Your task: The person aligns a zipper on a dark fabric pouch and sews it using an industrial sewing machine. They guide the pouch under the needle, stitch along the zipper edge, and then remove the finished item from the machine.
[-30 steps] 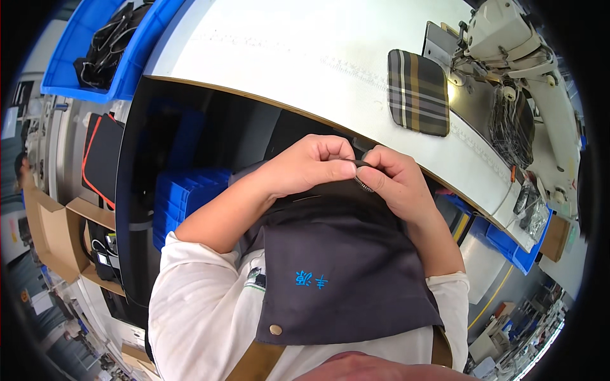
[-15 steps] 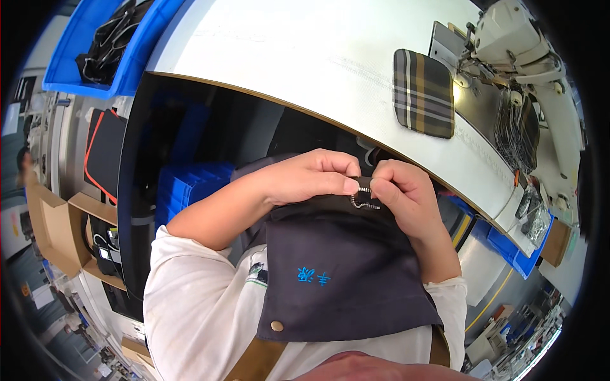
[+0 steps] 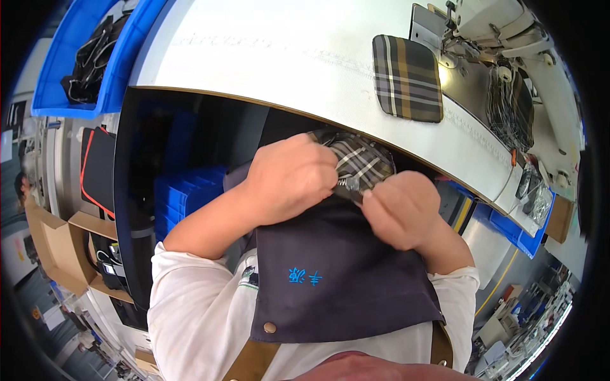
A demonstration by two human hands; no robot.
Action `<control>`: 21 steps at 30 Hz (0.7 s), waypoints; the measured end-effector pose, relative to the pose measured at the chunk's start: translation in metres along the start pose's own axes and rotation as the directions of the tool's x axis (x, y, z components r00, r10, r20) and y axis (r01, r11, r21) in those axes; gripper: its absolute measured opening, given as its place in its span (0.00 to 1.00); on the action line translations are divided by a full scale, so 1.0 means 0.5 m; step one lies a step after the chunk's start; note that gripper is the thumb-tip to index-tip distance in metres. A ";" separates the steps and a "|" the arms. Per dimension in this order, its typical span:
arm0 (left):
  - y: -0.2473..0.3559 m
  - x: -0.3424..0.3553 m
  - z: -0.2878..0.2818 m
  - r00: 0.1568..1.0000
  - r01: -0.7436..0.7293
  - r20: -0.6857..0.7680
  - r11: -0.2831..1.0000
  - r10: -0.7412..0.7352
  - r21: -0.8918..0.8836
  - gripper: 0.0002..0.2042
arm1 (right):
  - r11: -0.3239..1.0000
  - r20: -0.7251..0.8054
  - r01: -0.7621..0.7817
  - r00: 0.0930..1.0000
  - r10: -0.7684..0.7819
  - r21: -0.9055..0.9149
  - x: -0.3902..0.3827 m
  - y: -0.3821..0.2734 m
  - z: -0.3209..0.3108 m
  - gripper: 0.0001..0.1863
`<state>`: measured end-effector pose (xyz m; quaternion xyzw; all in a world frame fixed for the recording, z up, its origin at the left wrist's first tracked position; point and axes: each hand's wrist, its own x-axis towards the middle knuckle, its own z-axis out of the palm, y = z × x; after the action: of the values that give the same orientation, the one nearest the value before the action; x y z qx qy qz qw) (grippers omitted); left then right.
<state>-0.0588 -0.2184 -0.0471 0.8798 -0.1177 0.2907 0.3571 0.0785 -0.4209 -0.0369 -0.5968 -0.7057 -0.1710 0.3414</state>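
A plaid fabric piece with a zipper [image 3: 361, 160] is held over my lap, below the white table's front edge. My left hand [image 3: 292, 174] is closed on its left side, knuckles up and fingertips hidden. My right hand [image 3: 400, 209] grips its lower right corner with curled fingers, somewhat blurred. Metal zipper teeth show along the piece's lower edge between the hands. A dark grey apron [image 3: 343, 267] lies under my wrists. On the table above the hands rests a separate rounded plaid piece [image 3: 406, 76], beside the sewing machine [image 3: 486, 22].
The white table [image 3: 254, 47] has a blue bin [image 3: 47, 92] of black items at its left. A stack of plaid pieces [image 3: 508, 111] sits by the machine. A blue crate [image 3: 178, 197] is below the table; an open cardboard box [image 3: 57, 247] and dark red-edged panels [image 3: 95, 168] are at left.
Both hands have turned knuckles-up and moved apart. Plaid fabric now shows between and above them, where earlier only dark edging and zipper teeth showed. The left hand has shifted leftward.
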 end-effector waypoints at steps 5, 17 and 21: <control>-0.006 -0.030 0.014 0.981 -0.136 -0.119 0.981 0.153 0.140 0.22 | 0.988 -0.091 0.122 0.987 -0.131 -0.095 0.001 -0.010 0.017 0.10; 0.007 -0.013 0.009 0.993 0.111 0.051 0.994 -0.110 -0.018 0.15 | 0.999 -0.085 0.029 0.996 -0.032 -0.031 -0.023 -0.003 0.023 0.08; 0.009 0.007 -0.010 0.741 0.643 0.521 0.670 -0.423 -0.370 0.07 | 0.647 0.294 -0.586 0.808 0.510 0.487 0.000 -0.004 0.004 0.07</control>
<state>-0.0601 -0.2180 -0.0397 0.7798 0.0065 -0.0559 0.6235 0.0759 -0.4198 -0.0380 -0.6657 -0.5302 0.1929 0.4884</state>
